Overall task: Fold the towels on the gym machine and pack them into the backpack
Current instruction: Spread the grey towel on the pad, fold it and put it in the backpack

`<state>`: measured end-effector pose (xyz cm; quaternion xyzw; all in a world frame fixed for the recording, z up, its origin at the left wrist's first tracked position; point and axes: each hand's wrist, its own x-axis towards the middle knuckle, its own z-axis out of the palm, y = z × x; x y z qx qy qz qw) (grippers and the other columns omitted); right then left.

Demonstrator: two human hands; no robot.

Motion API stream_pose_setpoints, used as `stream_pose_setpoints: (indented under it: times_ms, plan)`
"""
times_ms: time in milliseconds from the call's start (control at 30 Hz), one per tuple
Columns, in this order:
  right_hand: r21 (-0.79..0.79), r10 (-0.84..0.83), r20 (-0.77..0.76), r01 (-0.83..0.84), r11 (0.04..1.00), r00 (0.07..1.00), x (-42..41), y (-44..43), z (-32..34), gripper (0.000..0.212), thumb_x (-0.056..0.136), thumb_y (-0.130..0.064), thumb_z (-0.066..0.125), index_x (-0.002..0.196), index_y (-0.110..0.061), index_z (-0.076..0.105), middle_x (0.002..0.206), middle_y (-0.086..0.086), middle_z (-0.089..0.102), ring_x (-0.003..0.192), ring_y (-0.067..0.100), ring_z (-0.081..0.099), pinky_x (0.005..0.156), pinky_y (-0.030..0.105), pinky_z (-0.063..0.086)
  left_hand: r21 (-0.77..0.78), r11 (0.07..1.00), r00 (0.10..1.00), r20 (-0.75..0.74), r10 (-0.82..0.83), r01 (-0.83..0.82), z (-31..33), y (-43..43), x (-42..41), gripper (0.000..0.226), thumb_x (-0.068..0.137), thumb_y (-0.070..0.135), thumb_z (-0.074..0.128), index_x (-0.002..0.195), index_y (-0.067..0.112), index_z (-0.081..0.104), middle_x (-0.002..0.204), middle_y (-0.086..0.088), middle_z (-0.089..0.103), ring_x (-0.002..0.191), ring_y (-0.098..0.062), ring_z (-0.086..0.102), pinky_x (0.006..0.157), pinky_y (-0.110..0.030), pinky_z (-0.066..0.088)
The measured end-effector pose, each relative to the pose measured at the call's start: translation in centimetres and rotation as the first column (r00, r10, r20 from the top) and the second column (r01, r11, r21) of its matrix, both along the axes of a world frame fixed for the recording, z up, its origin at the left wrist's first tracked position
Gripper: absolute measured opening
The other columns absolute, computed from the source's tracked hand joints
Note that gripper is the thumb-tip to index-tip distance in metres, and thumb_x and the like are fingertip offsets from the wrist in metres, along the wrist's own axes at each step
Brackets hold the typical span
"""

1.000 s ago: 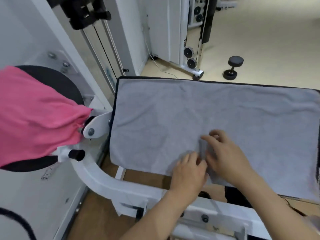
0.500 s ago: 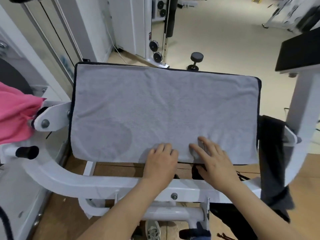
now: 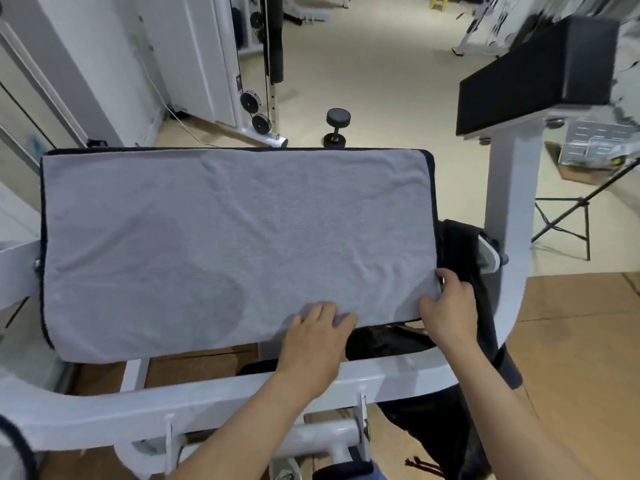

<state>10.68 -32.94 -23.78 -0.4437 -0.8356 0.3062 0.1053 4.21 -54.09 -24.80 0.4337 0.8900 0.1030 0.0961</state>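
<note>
A grey towel (image 3: 225, 237) lies spread flat over the black pad of the white gym machine (image 3: 207, 403). My left hand (image 3: 317, 337) presses flat on the towel's near edge, fingers apart. My right hand (image 3: 446, 306) pinches the towel's near right corner, thumb on top. A dark towel (image 3: 460, 244) hangs over the machine's right arm, just beside that corner. A black bag-like item (image 3: 391, 341) shows below the frame, between my hands; I cannot tell if it is the backpack.
A black padded rest (image 3: 533, 74) on a white post stands at the right. A small dumbbell (image 3: 336, 128) sits on the floor beyond the pad. A cable machine (image 3: 256, 98) stands at the back. A tripod stand (image 3: 568, 220) is at the far right.
The view has swung right, so the pink towel at the left is out of sight. My right hand slid right along the near edge and took hold of the corner; my left hand followed.
</note>
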Motion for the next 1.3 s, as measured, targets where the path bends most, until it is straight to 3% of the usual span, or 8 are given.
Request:
stream_pose_setpoints:
  times_ms: [100, 267, 367, 500, 600, 800, 900, 1300]
  plan:
    - [-0.166, -0.004, -0.166, -0.024, 0.986, 0.986, -0.7, -1.5, 1.7, 0.044, 0.085, -0.008, 0.061, 0.127, -0.017, 0.053, 0.102, 0.003, 0.062, 0.093, 0.017, 0.06, 0.076, 0.03, 0.048, 0.121, 0.988, 0.974, 0.215, 0.064, -0.092, 0.4, -0.2, -0.2, 0.049, 0.093, 0.017, 0.049, 0.138, 0.032, 0.039, 0.127, 0.004, 0.041, 0.118, -0.017, 0.042, 0.092, -0.034, 0.043]
    - [-0.127, 0.392, -0.304, -0.445, 0.887, 0.868, -3.8, -7.9, 6.0, 0.04, 0.082, -0.004, 0.065, 0.113, -0.028, 0.058, 0.074, -0.004, 0.057, 0.064, 0.003, 0.054, 0.06, 0.013, 0.044, 0.325, 0.871, 0.816, 0.562, 0.137, -0.37, 3.2, -0.6, 0.4, 0.063, 0.086, 0.033, 0.064, 0.138, 0.04, 0.03, 0.133, 0.014, 0.043, 0.121, -0.008, 0.045, 0.096, -0.034, 0.047]
    - [-0.103, 0.544, -0.274, -0.587, 0.803, 0.793, -6.3, -11.7, 7.5, 0.037, 0.083, -0.009, 0.065, 0.111, -0.032, 0.058, 0.076, -0.008, 0.061, 0.073, 0.006, 0.059, 0.066, 0.017, 0.049, 0.407, 0.654, 0.694, 0.673, 0.257, -0.637, 4.4, -1.4, -0.1, 0.051, 0.079, 0.025, 0.071, 0.12, 0.034, 0.042, 0.114, 0.011, 0.057, 0.102, -0.009, 0.057, 0.082, -0.029, 0.051]
    - [-0.108, 0.71, -0.196, -0.735, 0.669, 0.676, -9.2, -15.5, 7.9, 0.03, 0.087, -0.009, 0.057, 0.111, -0.026, 0.062, 0.079, -0.01, 0.066, 0.075, 0.003, 0.061, 0.066, 0.011, 0.045, 0.383, 0.332, 0.484, 0.815, 0.319, -0.862, 4.0, -4.4, -2.3, 0.013, 0.08, 0.026, 0.055, 0.091, 0.031, 0.059, 0.087, 0.001, 0.069, 0.084, -0.017, 0.065, 0.079, -0.047, 0.055]
    - [-0.043, 0.826, -0.068, -0.829, 0.557, 0.559, -11.3, -16.9, 7.5, 0.038, 0.09, -0.009, 0.05, 0.124, -0.024, 0.058, 0.087, -0.008, 0.068, 0.084, 0.01, 0.061, 0.076, 0.024, 0.046, 0.3, 0.199, 0.351, 0.881, 0.316, -0.933, 3.0, -7.6, -3.9, 0.015, 0.08, 0.034, 0.048, 0.082, 0.033, 0.063, 0.08, -0.002, 0.069, 0.082, -0.024, 0.065, 0.082, -0.054, 0.054]
    - [0.408, 0.733, 0.338, -0.794, 0.451, 0.59, -18.3, -14.9, 7.6, 0.055, 0.087, -0.013, 0.049, 0.141, -0.022, 0.044, 0.137, 0.009, 0.042, 0.122, 0.034, 0.037, 0.083, 0.045, 0.047, 0.195, 0.241, 0.278, 0.879, 0.386, -0.951, 0.5, -13.2, -5.3, 0.023, 0.094, 0.021, 0.045, 0.086, 0.034, 0.062, 0.085, 0.003, 0.066, 0.083, -0.022, 0.064, 0.084, -0.049, 0.055]
    - [0.494, 0.623, 0.411, -0.737, 0.462, 0.666, -20.7, -13.7, 8.9, 0.061, 0.084, -0.012, 0.051, 0.143, -0.024, 0.037, 0.145, 0.014, 0.03, 0.128, 0.038, 0.027, 0.085, 0.053, 0.043, 0.224, 0.31, 0.348, 0.829, 0.438, -0.924, 0.4, -13.8, -5.8, 0.016, 0.096, 0.023, 0.049, 0.087, 0.028, 0.062, 0.08, 0.005, 0.065, 0.075, -0.01, 0.062, 0.069, -0.024, 0.053]
    - [0.61, 0.534, 0.258, -0.565, 0.556, 0.805, -22.5, -11.6, 11.7, 0.025, 0.091, -0.012, 0.047, 0.104, -0.008, 0.067, 0.096, 0.018, 0.058, 0.077, 0.037, 0.05, 0.063, 0.034, 0.033, 0.425, 0.396, 0.578, 0.663, 0.475, -0.814, 1.4, -12.7, -7.5, 0.03, 0.097, 0.029, 0.055, 0.068, 0.024, 0.058, 0.058, 0.009, 0.054, 0.059, -0.005, 0.053, 0.055, -0.02, 0.038]
